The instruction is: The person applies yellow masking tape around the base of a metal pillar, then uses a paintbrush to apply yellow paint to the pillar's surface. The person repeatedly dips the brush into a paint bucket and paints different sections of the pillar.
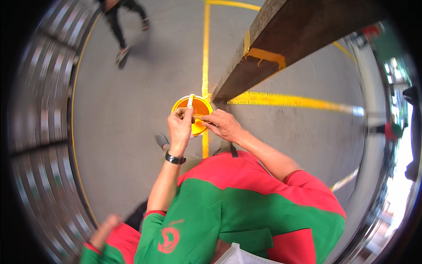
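A round yellow bucket (202, 104) with an orange-looking inside is in front of me, below both hands. My left hand (177, 126), a dark watch on its wrist, is closed on a narrow white strip (190, 101) with a yellowish upper end, which points away from me across the bucket's opening. What kind of tool or piece it is cannot be made out. My right hand (224, 125) is closed in a pinch beside the left, over the bucket's right side. A thin yellowish piece (198, 117) shows between the two hands; its kind is unclear.
A dark beam or post (255, 57) with yellow markings rises just beyond the bucket to the right. Yellow lines (290, 99) cross the grey floor. Blurred racks (44, 114) line the left. A person (118, 31) walks at far left; a co-worker's arm (105, 233) shows near left.
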The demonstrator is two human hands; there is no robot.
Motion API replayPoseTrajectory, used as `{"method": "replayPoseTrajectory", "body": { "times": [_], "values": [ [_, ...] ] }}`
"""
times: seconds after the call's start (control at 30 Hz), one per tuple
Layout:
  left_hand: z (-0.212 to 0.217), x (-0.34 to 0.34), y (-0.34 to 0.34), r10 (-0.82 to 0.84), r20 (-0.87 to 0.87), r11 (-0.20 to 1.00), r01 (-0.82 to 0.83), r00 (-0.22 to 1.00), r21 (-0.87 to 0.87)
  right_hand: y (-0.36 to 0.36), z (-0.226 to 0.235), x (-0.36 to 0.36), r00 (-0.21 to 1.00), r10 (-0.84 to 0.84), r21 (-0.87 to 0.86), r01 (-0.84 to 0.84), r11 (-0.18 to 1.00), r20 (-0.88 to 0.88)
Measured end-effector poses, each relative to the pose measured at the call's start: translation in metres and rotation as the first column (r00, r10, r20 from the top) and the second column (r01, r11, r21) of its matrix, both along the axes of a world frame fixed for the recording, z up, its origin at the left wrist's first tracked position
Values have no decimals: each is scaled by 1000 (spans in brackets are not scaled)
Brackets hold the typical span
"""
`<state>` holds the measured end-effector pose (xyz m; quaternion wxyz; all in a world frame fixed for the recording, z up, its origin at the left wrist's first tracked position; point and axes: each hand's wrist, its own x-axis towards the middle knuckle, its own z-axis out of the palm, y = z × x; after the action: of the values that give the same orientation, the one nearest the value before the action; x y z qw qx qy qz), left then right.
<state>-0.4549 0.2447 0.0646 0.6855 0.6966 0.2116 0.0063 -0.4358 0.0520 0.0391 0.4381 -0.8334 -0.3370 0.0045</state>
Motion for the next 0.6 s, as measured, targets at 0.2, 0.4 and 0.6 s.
{"method": "replayPoseTrajectory", "body": {
  "times": [0.2, 0.4, 0.6],
  "values": [
    [13, 78, 86, -396, -30, 914, 391, 918, -107, 121, -7, 10, 907, -421, 104, 421, 901, -26],
    [20, 157, 131, -615, -46, 789, 614, 787, -18, 191, -25, 43, 779, -627, 24, 627, 778, -12],
    [2, 193, 143, -708, -86, 702, 712, 701, 25, 225, -48, 64, 662, -749, 68, 748, 661, -2]
  ]
}}
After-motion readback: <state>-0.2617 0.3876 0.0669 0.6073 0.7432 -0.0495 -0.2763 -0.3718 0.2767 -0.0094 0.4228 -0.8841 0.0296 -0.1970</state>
